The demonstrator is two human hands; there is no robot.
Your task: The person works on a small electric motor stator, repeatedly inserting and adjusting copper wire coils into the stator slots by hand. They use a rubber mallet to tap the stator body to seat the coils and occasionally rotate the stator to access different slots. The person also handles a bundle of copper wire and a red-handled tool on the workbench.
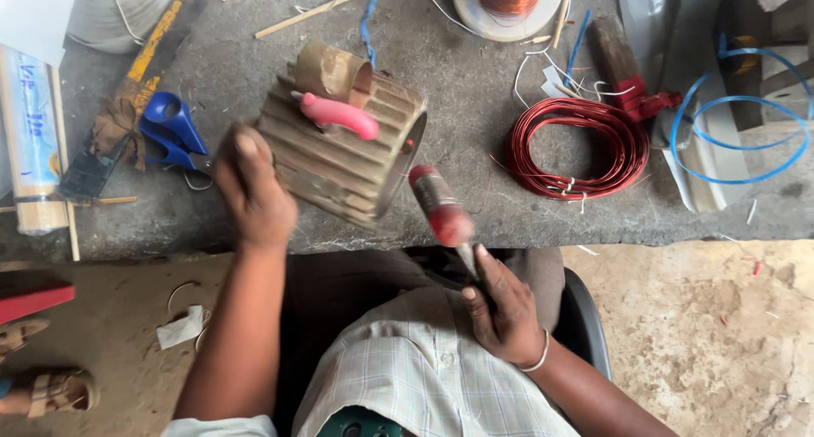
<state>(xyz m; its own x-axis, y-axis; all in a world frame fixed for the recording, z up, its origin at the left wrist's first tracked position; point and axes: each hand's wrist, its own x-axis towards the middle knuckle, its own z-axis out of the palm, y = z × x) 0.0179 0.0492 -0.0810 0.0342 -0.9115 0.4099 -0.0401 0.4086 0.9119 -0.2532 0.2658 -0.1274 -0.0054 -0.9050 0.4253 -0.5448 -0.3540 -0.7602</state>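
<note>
A ribbed, cylindrical motor housing (339,153) lies on its side at the near edge of the grey stone bench (475,89). My left hand (253,191) grips its left end. A pink-handled tool (339,115) rests on top of the housing, beside a brown cardboard tube (335,71). My right hand (502,306) holds a red-handled screwdriver (441,208) by its metal shaft, with the handle pointing up toward the housing's open right end.
A red copper wire coil (577,149) lies to the right, with a blue strap loop (738,115) beyond it. Blue scissors (174,132) lie at the left, and a spool of copper wire (507,3) stands at the back. Sandalled feet (42,378) show at lower left.
</note>
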